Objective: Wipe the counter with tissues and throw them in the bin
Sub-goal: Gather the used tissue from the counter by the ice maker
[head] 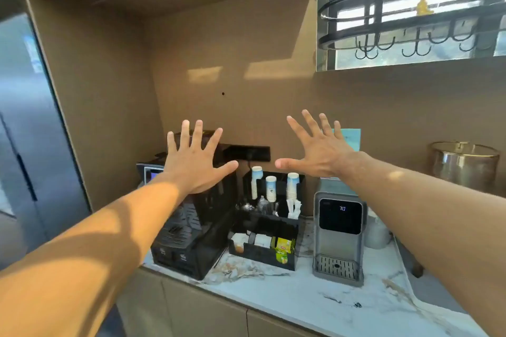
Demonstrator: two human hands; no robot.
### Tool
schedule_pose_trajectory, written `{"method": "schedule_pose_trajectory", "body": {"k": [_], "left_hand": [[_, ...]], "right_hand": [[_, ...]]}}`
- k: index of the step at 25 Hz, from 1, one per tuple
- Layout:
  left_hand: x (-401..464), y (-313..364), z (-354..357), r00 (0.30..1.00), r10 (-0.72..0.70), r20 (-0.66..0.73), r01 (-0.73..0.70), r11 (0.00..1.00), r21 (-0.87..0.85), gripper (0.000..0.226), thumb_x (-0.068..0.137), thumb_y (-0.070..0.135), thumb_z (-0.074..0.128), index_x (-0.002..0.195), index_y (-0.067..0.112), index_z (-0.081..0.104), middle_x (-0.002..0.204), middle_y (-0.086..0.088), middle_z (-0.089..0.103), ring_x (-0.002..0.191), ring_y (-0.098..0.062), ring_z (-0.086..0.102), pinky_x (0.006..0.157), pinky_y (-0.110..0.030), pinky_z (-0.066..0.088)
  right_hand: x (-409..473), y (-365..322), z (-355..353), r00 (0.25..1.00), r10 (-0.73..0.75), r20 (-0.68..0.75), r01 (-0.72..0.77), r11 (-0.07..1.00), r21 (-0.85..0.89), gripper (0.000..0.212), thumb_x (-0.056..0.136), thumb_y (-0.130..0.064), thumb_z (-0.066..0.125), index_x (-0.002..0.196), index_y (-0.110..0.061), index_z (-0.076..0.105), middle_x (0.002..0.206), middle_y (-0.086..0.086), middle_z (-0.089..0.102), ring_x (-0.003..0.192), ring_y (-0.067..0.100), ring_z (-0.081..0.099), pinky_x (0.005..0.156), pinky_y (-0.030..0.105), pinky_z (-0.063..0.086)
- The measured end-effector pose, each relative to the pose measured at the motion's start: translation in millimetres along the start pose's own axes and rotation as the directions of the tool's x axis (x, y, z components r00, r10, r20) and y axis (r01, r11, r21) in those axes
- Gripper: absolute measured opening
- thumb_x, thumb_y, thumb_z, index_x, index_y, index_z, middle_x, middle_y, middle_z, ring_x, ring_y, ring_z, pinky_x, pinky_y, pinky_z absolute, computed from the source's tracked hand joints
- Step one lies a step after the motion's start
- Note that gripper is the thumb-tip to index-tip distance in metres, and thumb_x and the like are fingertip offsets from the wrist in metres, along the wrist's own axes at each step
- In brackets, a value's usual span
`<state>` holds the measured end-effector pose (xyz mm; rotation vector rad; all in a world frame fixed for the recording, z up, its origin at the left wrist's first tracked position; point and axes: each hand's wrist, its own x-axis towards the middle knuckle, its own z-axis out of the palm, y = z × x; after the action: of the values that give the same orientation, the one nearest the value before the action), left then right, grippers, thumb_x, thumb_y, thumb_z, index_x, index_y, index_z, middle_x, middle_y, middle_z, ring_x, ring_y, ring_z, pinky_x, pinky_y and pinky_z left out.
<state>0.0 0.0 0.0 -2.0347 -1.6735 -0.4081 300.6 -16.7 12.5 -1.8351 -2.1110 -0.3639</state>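
Both the left hand (pixel 195 165) and right hand (pixel 319 154) are hovering spread-fingered and empty above the marble counter (pixel 273 290), likely signalling readiness.

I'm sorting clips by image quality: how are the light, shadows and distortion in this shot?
Head view: hard sunlight from the window on the right throws bright patches on the back wall and warm bands with dark shadows across both forearms; the left hand and right hand are sharp, held up open; wide-angle bending curves the fridge edge; the counter is evenly lit.
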Motion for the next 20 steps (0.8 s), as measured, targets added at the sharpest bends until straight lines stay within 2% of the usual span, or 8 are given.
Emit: {"method": "schedule_pose_trajectory", "body": {"k": [3,10,15,20], "left_hand": [[-14.7,-44.3,7.9,0.998,-0.062,0.017,0.060,0.995,0.084,0.098,0.071,0.095,0.000,0.152,0.042,-0.014,0.166,-0.008,-0.016,0.150,-0.038,-0.021,0.118,-0.065,-0.005],[-51.8,-167.3,36.8,0.963,-0.252,0.096,0.244,0.966,0.090,0.102,0.065,0.098,0.001,0.151,0.045,-0.015,0.164,-0.007,-0.022,0.147,-0.036,-0.031,0.118,-0.062,-0.013],[-71.4,-254.4,60.6,0.948,-0.304,0.092,0.295,0.950,0.107,0.100,0.070,0.096,0.003,0.153,0.043,-0.012,0.165,-0.010,-0.016,0.149,-0.038,-0.024,0.119,-0.062,-0.008],[-88.3,-311.9,95.1,0.929,-0.329,0.170,0.311,0.942,0.122,0.103,0.068,0.097,0.002,0.153,0.041,-0.012,0.165,-0.011,-0.017,0.149,-0.038,-0.025,0.117,-0.066,-0.010]], "right_hand": [[19.7,-43.3,16.7,0.994,-0.108,-0.001,0.108,0.994,0.019,0.115,0.053,-0.107,0.017,0.142,-0.051,-0.028,0.161,-0.001,-0.028,0.148,0.037,-0.022,0.117,0.061,-0.011],[64.7,-165.1,62.7,0.970,-0.244,0.026,0.241,0.968,0.069,0.115,0.056,-0.105,0.018,0.146,-0.047,-0.024,0.162,0.000,-0.025,0.148,0.038,-0.019,0.118,0.062,-0.007],[94.6,-252.0,99.4,0.952,-0.305,0.011,0.302,0.949,0.092,0.117,0.053,-0.106,0.018,0.147,-0.048,-0.023,0.162,0.000,-0.024,0.149,0.037,-0.017,0.118,0.061,-0.008],[118.9,-320.8,142.4,0.941,-0.337,0.043,0.329,0.935,0.134,0.119,0.051,-0.107,0.019,0.145,-0.049,-0.023,0.163,-0.002,-0.023,0.149,0.037,-0.017,0.116,0.061,-0.009]]}}
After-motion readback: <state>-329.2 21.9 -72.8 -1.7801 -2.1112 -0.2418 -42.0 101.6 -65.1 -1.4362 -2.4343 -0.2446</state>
